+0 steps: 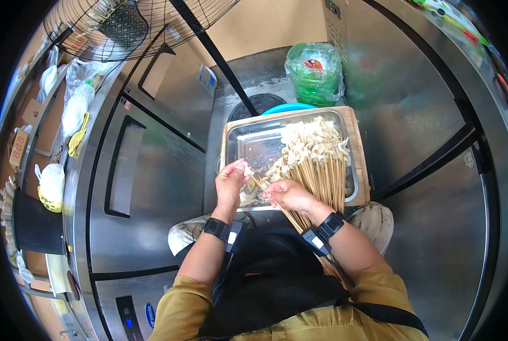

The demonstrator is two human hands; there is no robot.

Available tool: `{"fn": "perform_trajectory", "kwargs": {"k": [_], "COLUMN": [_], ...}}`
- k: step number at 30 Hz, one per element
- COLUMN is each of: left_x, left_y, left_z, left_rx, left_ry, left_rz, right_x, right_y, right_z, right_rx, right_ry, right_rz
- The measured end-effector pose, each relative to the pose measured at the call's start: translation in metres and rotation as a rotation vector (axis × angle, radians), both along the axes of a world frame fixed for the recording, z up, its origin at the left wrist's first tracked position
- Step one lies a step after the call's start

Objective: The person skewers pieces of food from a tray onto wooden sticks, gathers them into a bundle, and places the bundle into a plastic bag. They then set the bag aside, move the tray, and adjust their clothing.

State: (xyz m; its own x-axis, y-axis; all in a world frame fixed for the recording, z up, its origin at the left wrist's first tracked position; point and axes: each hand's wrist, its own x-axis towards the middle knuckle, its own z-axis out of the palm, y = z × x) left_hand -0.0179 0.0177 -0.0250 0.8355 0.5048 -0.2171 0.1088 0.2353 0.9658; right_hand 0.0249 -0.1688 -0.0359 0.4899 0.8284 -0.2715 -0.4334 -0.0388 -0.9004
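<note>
Skewer [257, 181], probably light and stiff, slants over the tray's [258, 142] near edge; right hand [291, 195] pinches its bare shaft, the best grip, left hand [229, 181] pinches soft-looking, tearable food [246, 167].

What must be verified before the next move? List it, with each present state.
1. Stick in the right hand: ok
2. Food piece in the left hand, at the stick's tip: ok
3. Piece firmly threaded: cannot tell, fingers cover it
4. Loaded sticks grouped on the tray's right side: ok
5. Their bare ends all inside the tray: not ok, they cross the near rim
</note>
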Motion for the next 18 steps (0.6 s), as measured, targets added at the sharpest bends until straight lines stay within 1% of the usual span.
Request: {"fn": "perform_trajectory", "kwargs": {"k": [1, 4, 11, 14, 18], "left_x": [-0.001, -0.001, -0.005, -0.004, 0.002], "left_y": [-0.003, -0.014, -0.029, -0.030, -0.033], "left_z": [-0.001, -0.003, -0.005, -0.001, 0.002], "left_rx": [0.061, 0.114, 0.084, 0.144, 0.026], "left_ry": [-0.018, -0.054, 0.004, -0.002, -0.026], "left_rz": [-0.006, 0.015, -0.100, -0.029, 0.069], "right_x": [0.000, 0.000, 0.002, 0.002, 0.000], "right_y": [0.000, -0.001, -0.002, 0.002, 0.004], "right_z": [0.000, 0.001, -0.003, -0.011, -0.012], "right_rx": [0.007, 0.012, -0.011, -0.014, -0.045], "right_ry": [0.009, -0.002, -0.022, -0.041, -0.104], "right_rz": [-0.003, 0.001, -0.079, -0.099, -0.091]}}
